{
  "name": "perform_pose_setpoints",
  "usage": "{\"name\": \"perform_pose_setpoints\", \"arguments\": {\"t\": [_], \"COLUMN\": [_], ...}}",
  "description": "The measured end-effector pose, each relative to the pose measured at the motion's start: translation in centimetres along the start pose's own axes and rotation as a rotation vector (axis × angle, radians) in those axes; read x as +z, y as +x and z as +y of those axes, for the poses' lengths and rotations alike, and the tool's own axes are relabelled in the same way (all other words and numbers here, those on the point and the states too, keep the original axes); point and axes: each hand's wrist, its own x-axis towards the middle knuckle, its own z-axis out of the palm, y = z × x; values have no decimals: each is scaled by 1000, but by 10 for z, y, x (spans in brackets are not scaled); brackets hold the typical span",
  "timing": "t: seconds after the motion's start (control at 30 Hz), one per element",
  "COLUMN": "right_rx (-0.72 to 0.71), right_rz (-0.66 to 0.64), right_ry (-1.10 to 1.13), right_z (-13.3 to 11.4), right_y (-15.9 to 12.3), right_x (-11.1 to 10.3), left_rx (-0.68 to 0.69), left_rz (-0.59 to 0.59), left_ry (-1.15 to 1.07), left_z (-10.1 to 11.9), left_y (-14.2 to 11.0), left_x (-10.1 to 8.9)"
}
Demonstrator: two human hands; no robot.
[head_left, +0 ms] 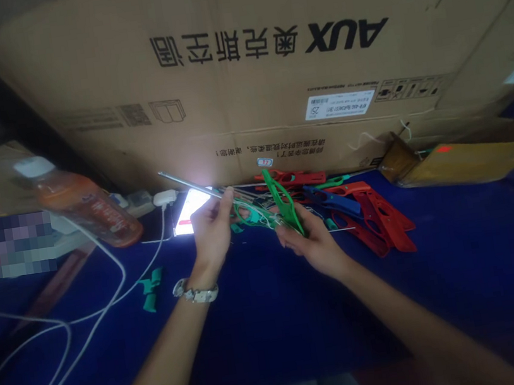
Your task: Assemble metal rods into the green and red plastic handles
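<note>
In the head view my left hand (212, 230) is closed around a long, thin metal tube (189, 184), its free end pointing up and left. Green plastic parts with a thin pale wire (253, 215) extend from the tube toward my other hand. My right hand (314, 242) grips a green plastic handle shell (281, 198) with an oval opening, tilted upright. The wired parts meet or overlap the shell near my right fingertips; I cannot tell whether they are joined. Behind both hands lies a pile of red handle shells (378, 217), a blue shell (334, 199) and thin metal rods.
A lit phone (191, 211) lies behind my left hand, beside a white charger (165, 198). A drink bottle (81, 201) and loose white cables (114, 263) are at left. Small green pieces (151, 290) lie on the blue cloth (265, 319). A large cardboard box (243, 92) stands behind.
</note>
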Motion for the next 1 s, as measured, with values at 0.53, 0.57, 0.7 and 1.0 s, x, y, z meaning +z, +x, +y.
{"name": "perform_pose_setpoints", "arguments": {"t": [0.53, 0.57, 0.7, 1.0], "right_rx": [-121, -119, -104, -105], "right_rz": [-65, -68, -60, -42], "right_ry": [5, 7, -20, -110], "right_z": [9, 9, 9, 4], "right_y": [-6, -6, -6, -7], "right_x": [3, 3, 3, 5], "left_rx": [6, 5, 10, 38], "left_rz": [-4, -3, -4, -23], "left_ry": [-6, -6, -12, -14], "left_z": [0, 0, 1, -1], "left_y": [0, 0, -1, -1], "left_x": [0, 1, 1, -1]}}
